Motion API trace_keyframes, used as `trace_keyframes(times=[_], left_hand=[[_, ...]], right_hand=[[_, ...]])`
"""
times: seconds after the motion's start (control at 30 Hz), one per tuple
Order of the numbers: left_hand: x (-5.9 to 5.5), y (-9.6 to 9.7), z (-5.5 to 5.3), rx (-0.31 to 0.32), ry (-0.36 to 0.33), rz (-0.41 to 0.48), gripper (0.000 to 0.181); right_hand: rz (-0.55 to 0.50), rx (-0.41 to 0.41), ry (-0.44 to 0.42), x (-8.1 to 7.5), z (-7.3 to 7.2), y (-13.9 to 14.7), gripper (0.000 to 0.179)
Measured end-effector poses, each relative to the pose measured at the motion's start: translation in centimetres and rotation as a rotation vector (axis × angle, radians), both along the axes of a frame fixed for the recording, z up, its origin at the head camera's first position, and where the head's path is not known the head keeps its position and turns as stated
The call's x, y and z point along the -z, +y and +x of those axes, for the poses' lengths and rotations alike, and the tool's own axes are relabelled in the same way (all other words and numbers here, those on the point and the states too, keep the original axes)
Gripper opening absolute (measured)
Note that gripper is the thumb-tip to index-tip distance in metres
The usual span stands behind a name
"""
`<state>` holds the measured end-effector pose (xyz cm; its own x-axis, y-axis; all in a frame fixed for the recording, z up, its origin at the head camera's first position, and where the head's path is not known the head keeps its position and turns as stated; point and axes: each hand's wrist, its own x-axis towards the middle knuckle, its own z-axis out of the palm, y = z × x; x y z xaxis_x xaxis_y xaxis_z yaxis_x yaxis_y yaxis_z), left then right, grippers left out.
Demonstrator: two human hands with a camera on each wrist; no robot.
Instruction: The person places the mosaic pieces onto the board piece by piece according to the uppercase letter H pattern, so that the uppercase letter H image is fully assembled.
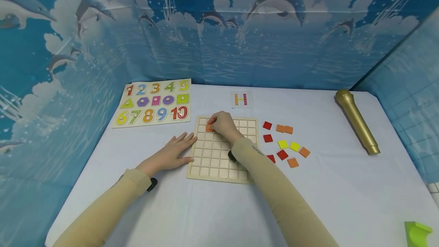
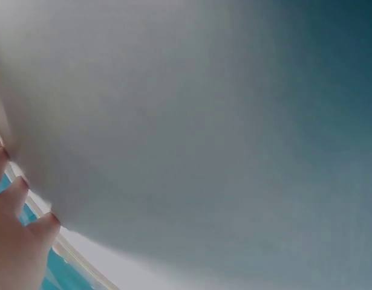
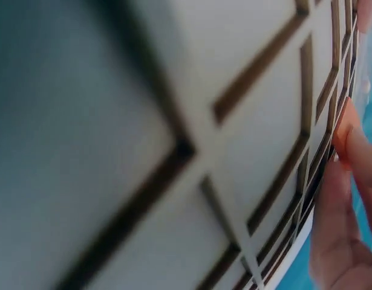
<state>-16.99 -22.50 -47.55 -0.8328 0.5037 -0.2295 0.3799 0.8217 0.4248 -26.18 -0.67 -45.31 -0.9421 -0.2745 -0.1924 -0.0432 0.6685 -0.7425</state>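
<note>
With the fingers of my right hand (image 1: 224, 125) I pinch a small square orange tile (image 1: 209, 128) over the upper left part of a wooden grid board (image 1: 215, 153). In the right wrist view this orange tile (image 3: 343, 128) stands tilted against the grid, between thumb and fingers. My left hand (image 1: 170, 154) lies flat with spread fingers on the table, its fingertips at the board's left edge. The left wrist view shows mostly blurred tabletop, with a few fingers at the lower left. My right hand and forearm hide part of the board.
Several loose red, orange and yellow tiles (image 1: 282, 144) lie right of the board. A small printed pattern card (image 1: 242, 99) is behind it. A number puzzle board (image 1: 154, 104) lies back left, a gold microphone-shaped object (image 1: 357, 122) at right, and a green object (image 1: 417, 233) front right.
</note>
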Motion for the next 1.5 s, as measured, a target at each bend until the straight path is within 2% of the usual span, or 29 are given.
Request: trace_keyframes(times=[0.07, 0.17, 0.23, 0.33, 0.5, 0.6, 0.73, 0.9, 1.07, 1.27, 1.37, 1.5], left_hand=[[-0.1, 0.3, -0.2, 0.003, 0.0, -0.001, 0.075], [-0.3, 0.6, -0.4, 0.008, 0.001, 0.001, 0.075], [-0.5, 0.7, -0.5, 0.01, 0.005, -0.002, 0.075], [-0.6, 0.7, -0.4, 0.005, 0.015, -0.006, 0.075], [-0.4, 0.3, 0.4, -0.007, 0.015, 0.001, 0.076], [-0.2, 0.0, 0.9, -0.017, 0.018, 0.014, 0.076], [-0.1, -0.2, 1.2, -0.03, 0.038, 0.026, 0.075], [0.1, -0.2, 1.2, -0.023, 0.045, 0.03, 0.076], [0.1, 0.2, 0.9, -0.005, 0.044, 0.032, 0.075], [-0.1, 0.2, 0.8, -0.009, 0.041, 0.03, 0.076], [-0.1, 0.3, 0.9, -0.007, 0.045, 0.026, 0.075], [-0.2, 0.3, 0.9, -0.006, 0.037, 0.023, 0.075]], right_hand=[[0.033, -0.008, 0.039, -0.1, 0.0, 0.2, 0.005], [0.051, -0.003, 0.053, -0.4, 0.1, 0.7, 0.005], [0.032, -0.003, 0.031, -0.6, 0.1, 1.1, 0.004], [-0.017, -0.023, -0.018, -1.0, 0.4, 2.2, 0.012], [-0.061, -0.088, -0.047, -1.5, 1.8, 5.6, 0.024], [-0.065, -0.083, -0.032, -1.6, 2.9, 8.7, 0.028], [-0.073, 0.009, -0.052, -1.8, 4.1, 13.5, 0.033], [-0.004, 0.149, -0.08, -1.9, 6.2, 19.9, 0.037], [0.043, 0.219, -0.098, -2.0, 8.5, 25.0, 0.043], [0.055, 0.261, -0.084, -1.5, 10.1, 28.2, 0.047], [0.048, 0.29, -0.094, -1.2, 10.2, 29.0, 0.046], [0.041, 0.285, -0.123, -0.6, 10.2, 29.5, 0.046]])
